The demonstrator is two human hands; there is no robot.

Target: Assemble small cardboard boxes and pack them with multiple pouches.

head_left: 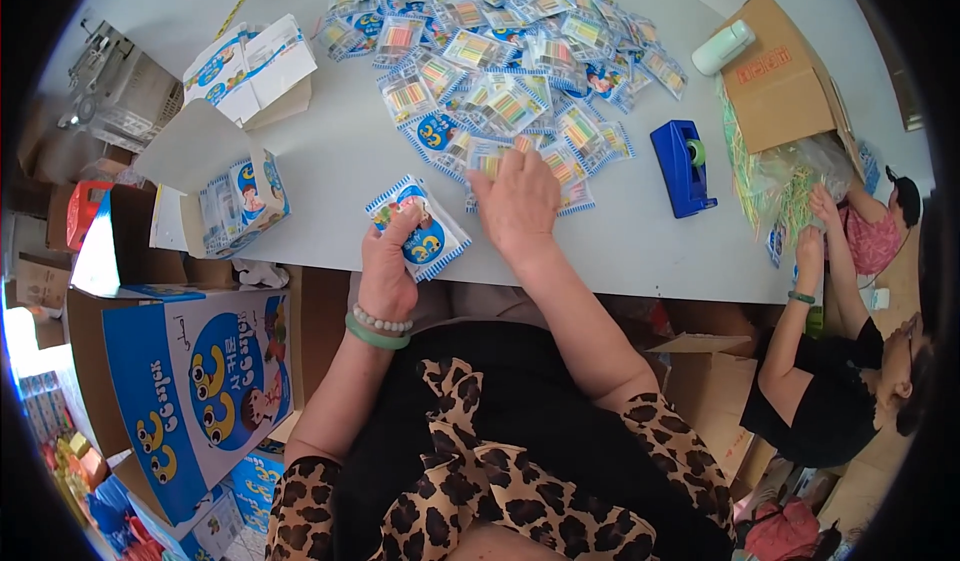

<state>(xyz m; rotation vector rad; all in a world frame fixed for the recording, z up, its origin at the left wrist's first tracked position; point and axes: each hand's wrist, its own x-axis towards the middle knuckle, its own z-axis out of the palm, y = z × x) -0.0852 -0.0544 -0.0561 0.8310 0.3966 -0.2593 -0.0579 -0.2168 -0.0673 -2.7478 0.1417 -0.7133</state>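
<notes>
My left hand (pixel 390 261) is closed around blue-and-white sachets (pixel 428 246), with its thumb across the top one. They look like a small stack, but the lower ones are mostly covered. At the near edge of a large heap of similar sachets (pixel 510 101), my right hand (pixel 520 201) reaches down onto a sachet (pixel 487 153) with striped, coloured contents behind a clear window. Its thumb is spread from the fingers, and the fingertips rest on the sachet. Left of my left hand stands an open printed carton (pixel 272 193) with sachets inside.
Another printed white carton (pixel 250 71) lies farther back on the left. A blue tape dispenser (pixel 680 169) is on the right, near a brown cardboard box (pixel 785 81) and a pale bottle (pixel 723 48). A co-worker (pixel 830 381) handles coloured strands (pixel 795 206) at the right end.
</notes>
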